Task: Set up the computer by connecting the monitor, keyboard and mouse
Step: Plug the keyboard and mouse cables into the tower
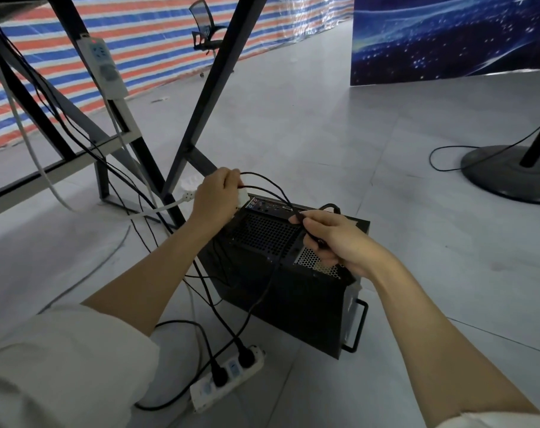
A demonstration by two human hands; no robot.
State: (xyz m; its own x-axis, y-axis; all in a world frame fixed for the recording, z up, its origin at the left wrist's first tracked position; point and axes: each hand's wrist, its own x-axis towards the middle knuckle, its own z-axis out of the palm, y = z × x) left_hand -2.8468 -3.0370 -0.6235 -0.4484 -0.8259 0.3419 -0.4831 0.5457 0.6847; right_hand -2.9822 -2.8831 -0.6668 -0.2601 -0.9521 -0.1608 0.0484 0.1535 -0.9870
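Note:
A black computer tower (296,291) stands on the floor, its rear panel with a row of ports (268,206) turned up toward me. My left hand (218,197) grips a white connector (242,197) with thin black cables at the far left corner of the tower. My right hand (330,239) holds a black cable plug (309,231) over the rear panel, just short of the ports. The cable arcs from one hand to the other. The monitor, keyboard and mouse are out of view.
A white power strip (228,376) with two black plugs lies on the floor in front of the tower. Black desk legs (201,97) and hanging cables stand at the left, with another power strip (103,66) fixed to a leg. A round fan base (509,173) sits at the right.

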